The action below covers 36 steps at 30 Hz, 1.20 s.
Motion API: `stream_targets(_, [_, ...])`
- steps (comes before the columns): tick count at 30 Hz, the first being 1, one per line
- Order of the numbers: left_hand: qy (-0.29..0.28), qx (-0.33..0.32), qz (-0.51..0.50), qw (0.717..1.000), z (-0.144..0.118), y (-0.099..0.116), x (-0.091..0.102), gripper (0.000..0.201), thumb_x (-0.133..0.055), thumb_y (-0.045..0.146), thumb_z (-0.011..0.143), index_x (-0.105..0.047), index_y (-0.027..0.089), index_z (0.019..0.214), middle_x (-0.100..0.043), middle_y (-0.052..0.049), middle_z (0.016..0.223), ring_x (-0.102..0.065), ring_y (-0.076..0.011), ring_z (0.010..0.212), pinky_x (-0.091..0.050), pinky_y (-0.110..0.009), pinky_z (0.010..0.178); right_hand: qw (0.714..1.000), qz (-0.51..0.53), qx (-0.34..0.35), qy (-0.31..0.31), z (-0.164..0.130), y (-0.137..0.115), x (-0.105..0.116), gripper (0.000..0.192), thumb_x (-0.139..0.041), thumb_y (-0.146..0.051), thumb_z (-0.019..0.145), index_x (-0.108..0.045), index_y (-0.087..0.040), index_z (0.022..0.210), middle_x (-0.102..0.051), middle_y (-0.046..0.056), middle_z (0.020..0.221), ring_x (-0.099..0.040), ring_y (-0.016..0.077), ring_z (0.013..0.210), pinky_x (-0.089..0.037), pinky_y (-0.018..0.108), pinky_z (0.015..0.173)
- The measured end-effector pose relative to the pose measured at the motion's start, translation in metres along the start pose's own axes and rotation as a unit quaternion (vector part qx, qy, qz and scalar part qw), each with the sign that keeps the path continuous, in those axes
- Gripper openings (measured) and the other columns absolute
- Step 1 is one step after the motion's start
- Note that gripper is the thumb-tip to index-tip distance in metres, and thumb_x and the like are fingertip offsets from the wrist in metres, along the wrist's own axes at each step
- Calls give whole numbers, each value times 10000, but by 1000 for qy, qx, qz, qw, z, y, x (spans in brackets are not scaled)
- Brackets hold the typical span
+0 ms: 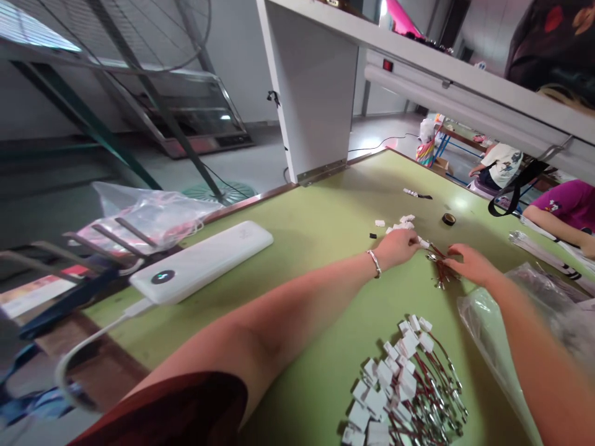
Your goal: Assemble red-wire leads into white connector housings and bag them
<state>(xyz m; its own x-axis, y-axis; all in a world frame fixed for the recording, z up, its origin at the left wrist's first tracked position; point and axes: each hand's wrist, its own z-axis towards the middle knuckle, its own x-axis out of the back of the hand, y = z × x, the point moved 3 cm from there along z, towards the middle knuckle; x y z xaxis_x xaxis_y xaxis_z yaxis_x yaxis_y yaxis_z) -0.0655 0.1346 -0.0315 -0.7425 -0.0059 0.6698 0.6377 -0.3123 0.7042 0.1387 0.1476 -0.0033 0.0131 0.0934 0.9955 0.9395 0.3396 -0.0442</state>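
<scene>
My left hand (398, 246), wearing a bracelet, reaches across the green tabletop with its fingers pinched on a small white connector (423, 243) that has a brown wire. Just beyond that hand lies a little heap of white connectors (403, 223). My right hand (469, 264) has its fingers closed around a bunch of brown wires (441, 272) with shiny metal ends; the grip is partly hidden. Nearer to me is a large pile of wired white connectors (385, 381), their metal ends pointing right.
A white power bank (202, 263) with a cable lies at the left. Black tape (449, 219) sits at the back. Clear plastic bags (493, 322) lie beside my right arm. A white shelf panel (316, 93) stands at the far edge. Another person's arm (558, 226) is at the right.
</scene>
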Motion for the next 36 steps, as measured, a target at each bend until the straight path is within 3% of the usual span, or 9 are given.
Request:
stream_targets(2, [26, 8, -32, 999, 4, -6, 2, 160, -557, 276, 840, -674, 173, 799, -678, -30, 798, -596, -170, 736, -451, -267, 665, 1000, -1, -6, -9, 5, -2, -2, 465, -559, -404, 865, -513, -158, 1257, -556, 133, 1310, -546, 226, 1150, -411, 271, 902])
stream_targets(4, [33, 6, -46, 998, 5, -9, 1, 154, -568, 272, 830, -673, 172, 777, -670, -23, 772, -586, -167, 727, -442, -267, 664, 1000, -14, -16, -20, 9, -8, -7, 548, -626, -422, 815, -512, -145, 1273, -532, 163, 1331, -528, 259, 1178, -402, 286, 913])
stream_targets(9, [3, -9, -61, 998, 0, -8, -2, 153, -578, 268, 824, -672, 169, 755, -645, -7, 706, -566, -154, 682, -438, -259, 659, 995, -53, -78, -35, 10, -11, -15, 251, -550, -292, 860, -630, -128, 1032, -634, 173, 1089, -609, 261, 980, -413, 311, 784])
stream_targets(13, [-11, -26, -35, 999, 1, -7, -3, 168, -567, 273, 827, -674, 168, 751, -651, -9, 707, -565, -155, 683, -436, -253, 656, 988, -64, -126, -60, 5, 5, -16, 181, -537, -249, 849, -640, -135, 945, -674, 156, 950, -633, 230, 845, -408, 303, 685])
stream_targets(18, [-33, -51, -18, 998, 0, -4, -7, 156, -564, 250, 819, -688, 166, 776, -676, -21, 759, -579, -163, 721, -433, -250, 671, 983, -53, -169, -56, 12, 14, -20, 213, -522, -296, 873, -626, -114, 912, -668, 141, 958, -616, 189, 813, -435, 318, 706])
stream_targets(22, [-32, -70, -17, 997, -2, 1, -8, 166, -547, 238, 834, -695, 164, 813, -693, -36, 830, -596, -169, 761, -452, -254, 708, 988, -7, -153, -34, 14, 18, -10, 197, -443, -267, 890, -593, -140, 887, -669, 104, 884, -593, 171, 736, -405, 280, 635])
stream_targets(28, [-45, -120, 14, 992, -5, 5, -12, 202, -506, 225, 862, -702, 176, 861, -701, -48, 900, -609, -174, 829, -468, -258, 771, 992, 60, -108, 25, -7, 24, 8, 199, -316, -258, 935, -507, -203, 927, -646, 33, 809, -567, 150, 709, -380, 242, 637])
stream_targets(36, [-65, -127, 20, 990, -2, -1, -17, 229, -488, 254, 863, -701, 171, 866, -702, -50, 909, -611, -171, 823, -466, -253, 745, 992, 52, -103, 56, -45, 54, 2, 152, -366, -211, 901, -479, -201, 801, -627, 35, 769, -560, 149, 663, -364, 246, 601])
